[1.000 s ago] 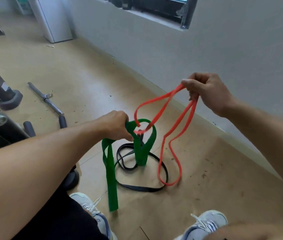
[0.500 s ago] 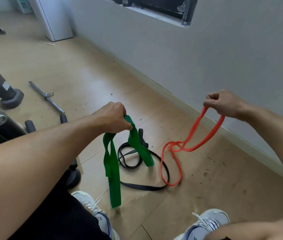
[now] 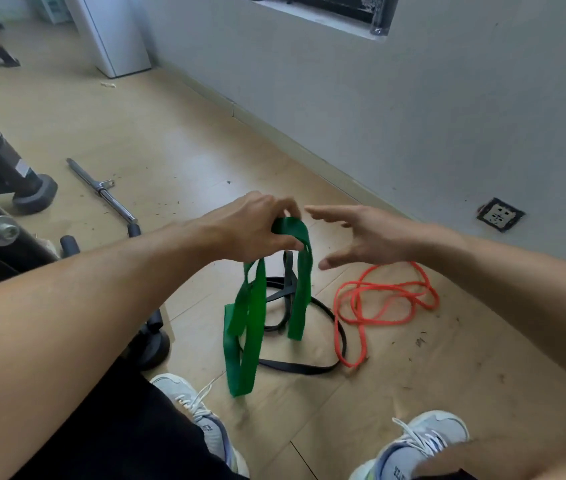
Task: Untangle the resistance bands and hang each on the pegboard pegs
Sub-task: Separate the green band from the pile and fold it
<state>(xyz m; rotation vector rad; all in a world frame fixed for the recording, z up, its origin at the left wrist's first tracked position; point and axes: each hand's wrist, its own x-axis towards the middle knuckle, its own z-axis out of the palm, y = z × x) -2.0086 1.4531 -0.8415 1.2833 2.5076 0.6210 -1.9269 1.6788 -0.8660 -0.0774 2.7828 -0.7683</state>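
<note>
From the head view, the untangling step is in hand: the left hand [image 3: 257, 226] grips the green band [image 3: 250, 317], the right hand [image 3: 354, 233] is spread, empty, beside it. Orange band [image 3: 383, 299] and black band [image 3: 304, 367] lie on the wooden floor [image 3: 177, 140]; next, I think, free the green. No pegboard is visible.

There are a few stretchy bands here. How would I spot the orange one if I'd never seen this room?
Start at the grey wall and drop to the wooden floor below the wall socket. The orange band lies there in loose coils, held by neither hand. It is thin and cord-like, unlike the wide green band and the black band.
</note>
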